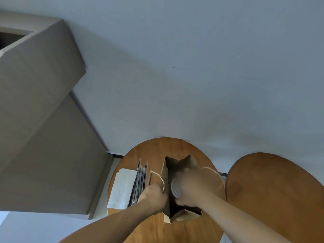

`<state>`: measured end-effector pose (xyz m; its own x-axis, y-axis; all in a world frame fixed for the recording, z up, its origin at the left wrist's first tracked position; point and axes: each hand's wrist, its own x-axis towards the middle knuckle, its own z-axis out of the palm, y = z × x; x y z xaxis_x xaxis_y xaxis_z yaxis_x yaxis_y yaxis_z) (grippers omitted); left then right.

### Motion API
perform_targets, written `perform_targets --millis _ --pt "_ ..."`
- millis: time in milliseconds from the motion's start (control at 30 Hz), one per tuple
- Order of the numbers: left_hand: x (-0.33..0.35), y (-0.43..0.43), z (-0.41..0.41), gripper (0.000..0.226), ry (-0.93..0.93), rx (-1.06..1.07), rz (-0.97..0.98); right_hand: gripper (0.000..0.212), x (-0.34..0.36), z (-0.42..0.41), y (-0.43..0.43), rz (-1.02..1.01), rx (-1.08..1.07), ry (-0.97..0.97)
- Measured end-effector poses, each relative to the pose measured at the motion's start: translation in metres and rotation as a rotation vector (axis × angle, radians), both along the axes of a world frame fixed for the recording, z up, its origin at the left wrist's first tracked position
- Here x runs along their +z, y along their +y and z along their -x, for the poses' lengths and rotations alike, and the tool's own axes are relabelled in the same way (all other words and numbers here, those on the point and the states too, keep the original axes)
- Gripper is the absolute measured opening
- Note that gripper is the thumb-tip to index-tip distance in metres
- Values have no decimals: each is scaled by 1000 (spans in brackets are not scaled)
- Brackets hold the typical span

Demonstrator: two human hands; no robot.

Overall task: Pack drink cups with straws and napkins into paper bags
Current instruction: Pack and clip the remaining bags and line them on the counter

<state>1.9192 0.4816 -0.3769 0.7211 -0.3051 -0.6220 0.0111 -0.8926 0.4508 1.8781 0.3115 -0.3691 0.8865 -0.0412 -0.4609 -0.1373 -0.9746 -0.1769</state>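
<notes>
An open brown paper bag [190,163] with twine handles stands on a round wooden table [154,149]. My right hand [192,186] grips a drink cup with a white lid [175,189] inside the bag's mouth. My left hand [153,197] holds the bag's left rim near its handle. To the left of the bag lie a bundle of wrapped dark straws [140,181] and a stack of white napkins [122,188]. The cup's body is hidden by my hand and the bag.
A second round wooden table [271,193] stands to the right. A grey boxed column [43,128] rises on the left, and a pale wall [192,67] runs behind both tables.
</notes>
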Motion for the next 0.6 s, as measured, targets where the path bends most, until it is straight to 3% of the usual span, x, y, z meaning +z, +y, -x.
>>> perform_targets --millis 233,467,600 --pt "-4 4 1 22 -72 -39 -50 96 -57 -4 21 -38 -228 124" --pt "-1 0 -3 19 -160 -126 -125 65 -84 -3 32 -21 -170 64" --pt "-1 -1 -5 23 -173 -187 -144 66 -90 -10 29 -5 -141 78"
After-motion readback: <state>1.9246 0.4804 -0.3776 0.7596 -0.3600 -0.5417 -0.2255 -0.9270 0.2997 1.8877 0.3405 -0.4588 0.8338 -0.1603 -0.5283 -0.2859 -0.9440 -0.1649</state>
